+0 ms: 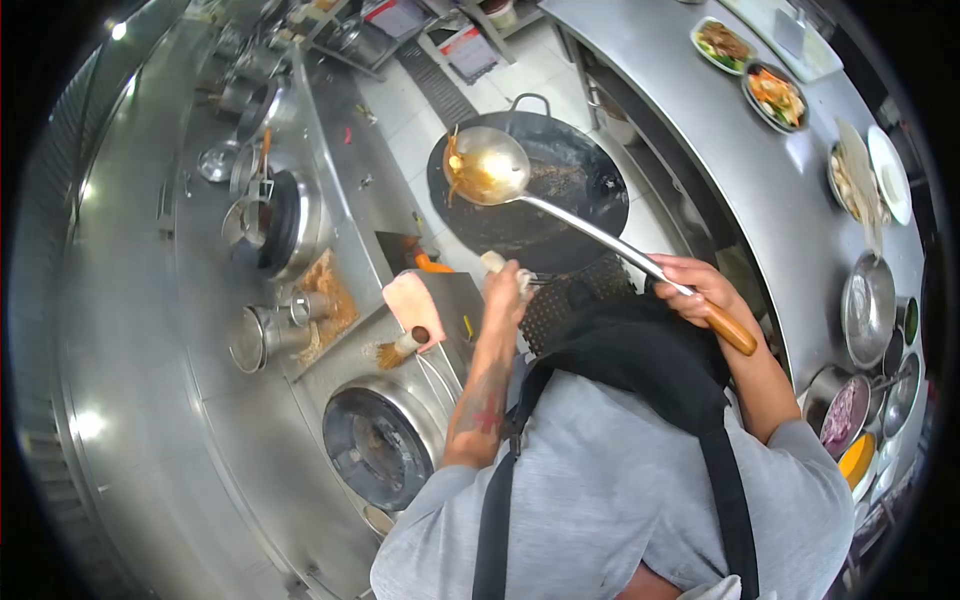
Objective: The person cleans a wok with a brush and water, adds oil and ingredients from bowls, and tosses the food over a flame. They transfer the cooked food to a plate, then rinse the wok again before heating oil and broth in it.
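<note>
My left hand (505, 287) is closed around the near handle of a big dark wok (590, 185), with a pale cloth (493, 262) bunched in the grip. Held over the floor, the wok shows a blackened, mostly bare inside with a glossy film. My right hand (697, 287) grips a long metal ladle (590, 228) near its wooden end. The ladle's round bowl is above the far left part of the wok. Some brownish strips of food (456, 172) hang at the bowl's left edge; the bowl's glare hides detail.
On the left are a stove with another wok (375, 440), a brush (402, 346), a pink cloth (412, 305) and a strainer (248, 220). Along the right runs a steel counter (690, 110) with plated food (775, 97), a metal bowl (868, 310) and a pot of chopped purple food (845, 412).
</note>
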### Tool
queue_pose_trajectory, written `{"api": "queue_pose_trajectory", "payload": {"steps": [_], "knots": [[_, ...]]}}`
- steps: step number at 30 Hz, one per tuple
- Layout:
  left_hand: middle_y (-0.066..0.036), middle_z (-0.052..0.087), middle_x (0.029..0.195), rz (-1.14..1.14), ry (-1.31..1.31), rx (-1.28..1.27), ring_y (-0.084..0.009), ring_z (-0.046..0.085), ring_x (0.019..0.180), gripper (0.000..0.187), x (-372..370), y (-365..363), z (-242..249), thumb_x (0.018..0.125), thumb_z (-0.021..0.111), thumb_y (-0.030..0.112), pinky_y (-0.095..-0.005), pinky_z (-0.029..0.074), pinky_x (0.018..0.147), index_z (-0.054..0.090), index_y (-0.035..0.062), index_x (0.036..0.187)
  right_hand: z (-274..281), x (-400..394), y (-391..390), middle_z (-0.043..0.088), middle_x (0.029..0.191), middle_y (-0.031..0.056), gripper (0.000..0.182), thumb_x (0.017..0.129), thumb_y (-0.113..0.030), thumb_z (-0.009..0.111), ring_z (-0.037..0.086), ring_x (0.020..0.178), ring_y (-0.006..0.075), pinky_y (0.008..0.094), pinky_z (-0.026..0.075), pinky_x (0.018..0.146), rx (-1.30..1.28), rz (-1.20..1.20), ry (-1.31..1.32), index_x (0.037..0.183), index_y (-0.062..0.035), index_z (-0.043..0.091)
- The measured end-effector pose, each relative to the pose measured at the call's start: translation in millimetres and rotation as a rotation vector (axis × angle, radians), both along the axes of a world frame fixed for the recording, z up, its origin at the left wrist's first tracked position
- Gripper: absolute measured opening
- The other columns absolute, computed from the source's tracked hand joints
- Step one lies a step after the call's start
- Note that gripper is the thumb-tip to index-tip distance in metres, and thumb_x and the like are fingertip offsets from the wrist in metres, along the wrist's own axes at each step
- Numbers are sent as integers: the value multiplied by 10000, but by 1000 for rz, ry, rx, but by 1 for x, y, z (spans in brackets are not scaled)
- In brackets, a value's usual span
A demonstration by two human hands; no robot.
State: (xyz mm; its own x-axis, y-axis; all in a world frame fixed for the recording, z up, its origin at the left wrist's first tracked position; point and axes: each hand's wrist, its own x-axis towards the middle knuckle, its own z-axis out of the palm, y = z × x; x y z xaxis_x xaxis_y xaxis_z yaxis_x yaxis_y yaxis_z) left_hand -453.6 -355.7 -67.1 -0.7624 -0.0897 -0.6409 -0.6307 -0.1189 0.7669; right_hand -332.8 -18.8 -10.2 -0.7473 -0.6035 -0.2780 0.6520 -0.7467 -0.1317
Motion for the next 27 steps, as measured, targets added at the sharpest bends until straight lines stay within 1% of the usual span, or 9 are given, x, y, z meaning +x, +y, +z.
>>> {"api": "queue_pose_trajectory", "payload": {"steps": [2, 7, 14, 15, 17, 18, 20, 23, 27], "knots": [[-74, 554, 591, -14, -93, 58, -147, 475, 387, 307, 5, -4, 21, 973, 522, 278, -247, 339, 295, 571, 8, 836, 16, -9, 0, 561, 864, 70, 481, 997, -112, 531, 420, 461, 27, 166, 342, 342, 233, 0, 54, 1447, -15, 389], [-130, 619, 717, -16, -169, 536, -144, 530, 468, 194, 10, -9, 38, 996, 487, 239, -242, 388, 361, 500, 61, 921, 71, -14, 61, 564, 809, 40, 488, 969, -103, 574, 410, 438, 28, 166, 351, 342, 786, -61, 26, 1421, -10, 414], [-137, 608, 749, -76, 77, 472, -158, 510, 503, 246, -32, 91, 70, 1010, 439, 232, -253, 385, 383, 511, 11, 933, 122, -19, 166, 596, 755, 41, 531, 946, -164, 611, 499, 476, 75, 248, 406, 383, 1751, -348, 223, 1439, -40, 457], [-133, 606, 749, -102, 121, 473, -157, 506, 503, 257, -42, 103, 73, 1012, 440, 234, -255, 380, 383, 514, 0, 934, 124, -24, 174, 612, 719, 54, 519, 940, -177, 603, 538, 483, 103, 293, 455, 417, 1988, -308, 258, 1431, -62, 482], [-124, 597, 735, -67, 157, 463, -155, 495, 497, 282, -60, 133, 83, 1004, 441, 221, -261, 373, 386, 527, -23, 892, 127, -35, 193, 688, 825, 228, 508, 907, -188, 603, 690, 642, 275, 410, 554, 615, 2218, -231, 215, 1390, -55, 520], [-123, 594, 731, -110, 165, 476, -154, 494, 498, 277, -68, 145, 91, 1002, 442, 217, -262, 373, 386, 525, -24, 893, 123, -39, 205, 688, 825, 228, 508, 907, -188, 603, 690, 642, 275, 410, 554, 615, 2218, -235, 209, 1390, -55, 520], [-111, 582, 716, -147, 185, 468, -142, 481, 501, 270, -82, 165, 100, 996, 451, 241, -250, 358, 384, 525, -1, 903, 108, -47, 228, 684, 922, 296, 517, 879, -186, 586, 697, 822, 391, 458, 541, 786, 2398, -239, 289, 1373, -43, 532], [-104, 566, 717, -209, 159, 498, -133, 469, 500, 300, -107, 181, 99, 999, 467, 274, -230, 338, 381, 525, -6, 907, 104, -55, 248, 669, 971, 322, 524, 859, -169, 567, 664, 933, 440, 481, 507, 879, 2371, -213, 244, 1366, -40, 537], [-121, 555, 764, -119, 202, 503, -133, 462, 504, 313, -115, 206, 120, 1001, 495, 260, -221, 324, 382, 523, -28, 881, 101, -58, 262, 663, 975, 328, 520, 856, -147, 549, 665, 919, 441, 491, 507, 872, 2422, -215, 274, 1365, -43, 537]]}}
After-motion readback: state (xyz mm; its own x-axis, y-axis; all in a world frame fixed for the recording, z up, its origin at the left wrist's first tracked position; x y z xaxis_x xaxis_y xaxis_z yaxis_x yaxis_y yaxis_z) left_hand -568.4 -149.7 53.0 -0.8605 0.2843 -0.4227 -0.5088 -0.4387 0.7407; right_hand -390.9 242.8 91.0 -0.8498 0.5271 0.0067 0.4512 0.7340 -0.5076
